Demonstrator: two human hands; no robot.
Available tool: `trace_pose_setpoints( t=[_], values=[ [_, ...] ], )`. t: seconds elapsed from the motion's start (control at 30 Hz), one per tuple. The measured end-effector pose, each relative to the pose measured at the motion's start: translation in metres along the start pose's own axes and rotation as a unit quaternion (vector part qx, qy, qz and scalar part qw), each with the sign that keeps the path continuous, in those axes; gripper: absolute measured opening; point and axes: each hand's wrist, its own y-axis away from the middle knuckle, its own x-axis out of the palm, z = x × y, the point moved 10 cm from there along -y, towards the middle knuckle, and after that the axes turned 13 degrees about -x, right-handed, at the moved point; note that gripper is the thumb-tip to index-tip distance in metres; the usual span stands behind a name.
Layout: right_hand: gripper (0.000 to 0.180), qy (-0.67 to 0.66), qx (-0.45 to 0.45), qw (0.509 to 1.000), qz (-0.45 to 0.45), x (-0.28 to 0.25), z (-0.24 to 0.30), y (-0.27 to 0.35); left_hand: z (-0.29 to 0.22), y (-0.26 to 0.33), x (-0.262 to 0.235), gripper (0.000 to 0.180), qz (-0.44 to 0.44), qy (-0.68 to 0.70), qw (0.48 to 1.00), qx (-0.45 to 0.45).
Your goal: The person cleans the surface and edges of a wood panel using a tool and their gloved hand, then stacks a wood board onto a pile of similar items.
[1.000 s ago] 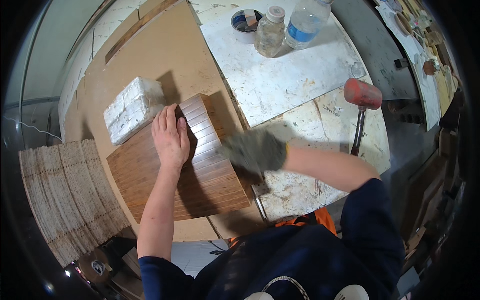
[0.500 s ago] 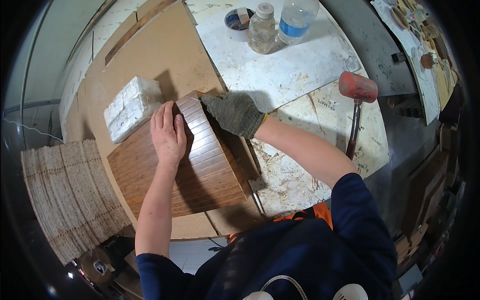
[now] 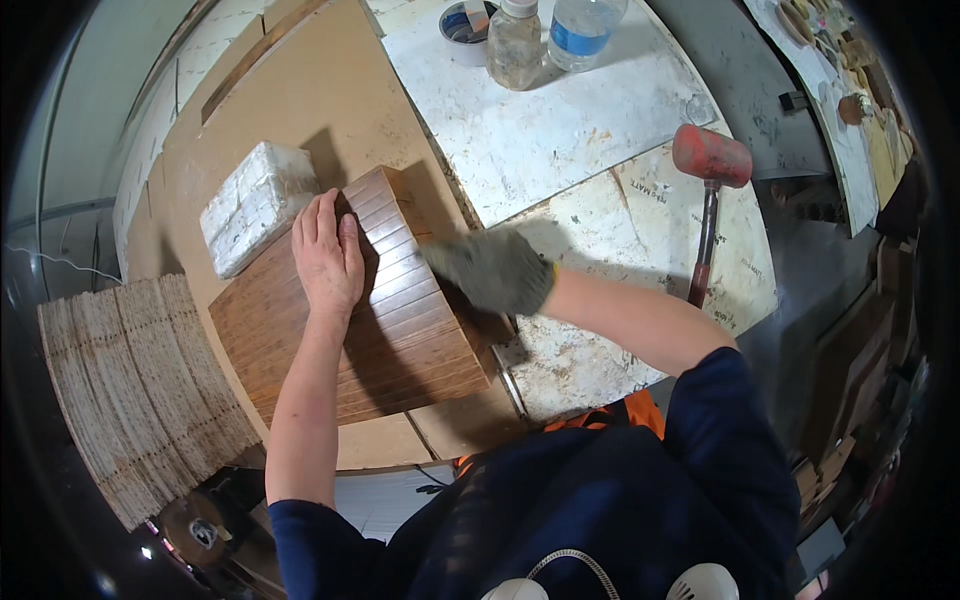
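Note:
A brown, glossy wooden piece (image 3: 410, 345), its top marked with narrow plank-like strips, lies aslant on the cardboard-covered table. My bare left hand (image 3: 328, 262) rests flat on its upper left part, fingers extended and thumb slightly apart. My right hand (image 3: 495, 270), in a dark knitted glove, is at the right-hand edge of the wood, roughly midway along it. Motion blurs its fingertips, and whether they hold anything is hidden. Just beyond my left hand, a white, tape-wrapped block (image 3: 252, 212) touches or nearly touches the wood; I cannot tell which.
A red-headed mallet (image 3: 712, 157) lies on the stained white tabletop (image 3: 575, 375) at right. Farther back stand a cloudy jar (image 3: 514, 50), a clear bottle (image 3: 583, 35) and a tape roll (image 3: 465, 48). At left is a tall stack of thin, rough-edged sheets (image 3: 145, 390).
My gloved right hand has moved along the wood's right edge, from the far corner toward me. My left hand stays on top. The whole view has shifted slightly.

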Motion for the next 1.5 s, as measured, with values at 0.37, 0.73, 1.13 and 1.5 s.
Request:
trace_pose_setpoints(
  t=[0.37,0.73,1.13,1.5],
  values=[
    [0.032,-0.072,0.165,0.982,-0.062,-0.044,-0.009,0.011,0.001,0.017,-0.022,0.049,0.002,0.072,0.997,-0.023],
    [0.031,-0.05,0.245,0.967,-0.056,-0.044,0.014,0.08,-0.017,0.179,-0.025,0.124,0.173,-0.079,0.978,0.083],
    [0.032,0.026,0.012,0.999,0.037,-0.031,0.097,0.046,-0.017,0.178,-0.025,0.117,0.159,-0.085,0.981,0.067],
    [0.046,0.038,0.057,0.997,0.038,-0.027,0.081,0.038,-0.017,0.178,-0.023,0.118,0.166,-0.092,0.98,0.056]
  ],
)
